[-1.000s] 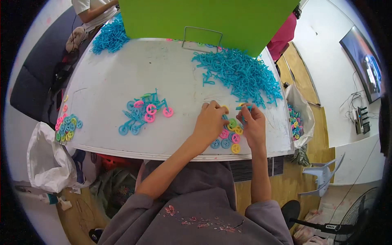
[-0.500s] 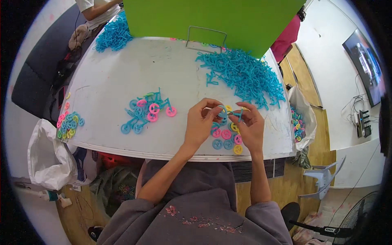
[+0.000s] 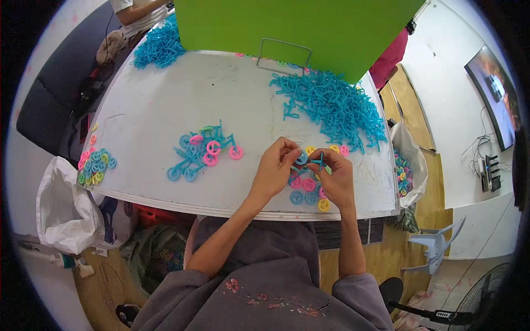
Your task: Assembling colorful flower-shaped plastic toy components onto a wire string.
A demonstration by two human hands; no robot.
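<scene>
My left hand [image 3: 271, 170] pinches a small blue plastic wheel [image 3: 301, 158] between thumb and fingertips. Close beside it, my right hand [image 3: 339, 179] grips a thin teal plastic toy-bike frame [image 3: 321, 162]. Wheel and frame are very near each other; fingers hide whether they touch. Loose pink wheels [image 3: 308, 184], blue wheels [image 3: 297, 197] and a yellow wheel [image 3: 324, 205] lie on the table below my hands, partly covered by the right one. To the left sits a cluster of small teal toy bikes [image 3: 190, 157] with pink and blue wheels.
A big heap of teal frames [image 3: 337, 105] lies at the far right, another heap [image 3: 158, 47] at the far left. Mixed wheels [image 3: 95, 166] are piled at the table's left edge. A green board [image 3: 287, 33] stands across the back. White sacks [image 3: 69, 204] flank the white table [image 3: 138, 121].
The wheel and the frame have come closer together between my hands, and the wheel has tilted. The whole scene shifts slightly with my head.
</scene>
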